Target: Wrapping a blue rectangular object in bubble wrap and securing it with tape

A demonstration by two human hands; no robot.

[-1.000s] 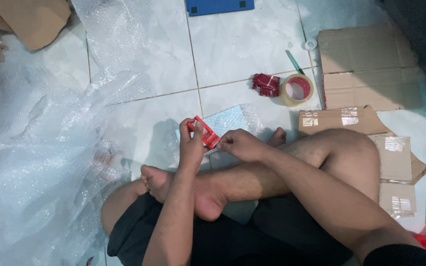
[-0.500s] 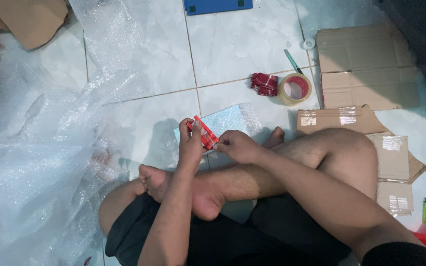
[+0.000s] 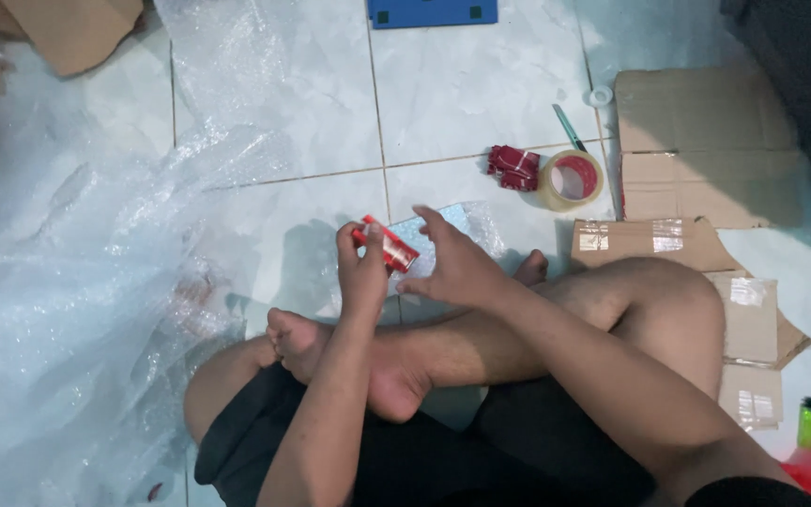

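Observation:
I sit cross-legged on a pale tiled floor. My left hand (image 3: 360, 268) grips a small red box (image 3: 388, 246) and holds it up in front of me. My right hand (image 3: 452, 266) is just right of the box, fingers spread, its fingertips close to the box's lower end; whether they touch it I cannot tell. Under both hands lies a small piece of bubble wrap (image 3: 446, 223) on the floor.
A big sheet of bubble wrap (image 3: 58, 310) covers the floor at left. More red boxes (image 3: 512, 166), a roll of brown tape (image 3: 571, 180) and a green cutter (image 3: 569, 127) lie ahead. Flattened cardboard (image 3: 696, 141) lies at right, a green lighter (image 3: 810, 422) at lower right, a blue object (image 3: 431, 12) at top.
My right hand has come off the red box and opened its fingers. My left hand still holds the box, slightly lower and tilted.

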